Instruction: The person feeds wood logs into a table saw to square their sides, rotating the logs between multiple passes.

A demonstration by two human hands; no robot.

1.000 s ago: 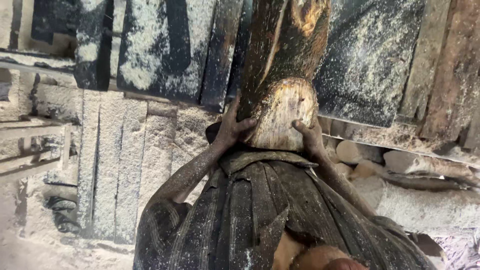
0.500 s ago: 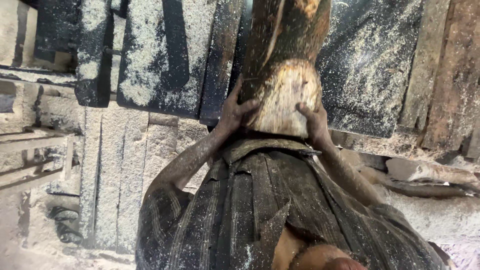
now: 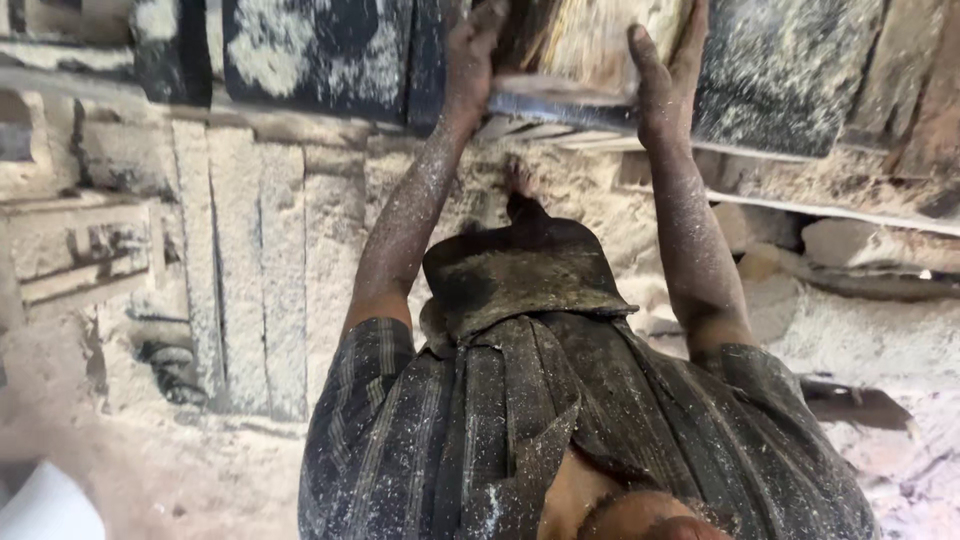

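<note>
Left hand [image 3: 470, 62] and right hand [image 3: 662, 82] clamp the pale, rough-cut wooden log end [image 3: 610, 40] from both sides. You've got it raised on outstretched arms over the sawdust-covered worktop [image 3: 780, 150]; setting it down remains.

We are in a sawmill or timber workshop. Sawdust [image 3: 850, 330] coats the ground below our hands, and rough planks [image 3: 270, 270] lie to their left.

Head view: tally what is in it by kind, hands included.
Hands: 2, left hand and right hand, both on the log
Log: 1
Striped shirt: 1
Foot: 1
Total: 5
</note>
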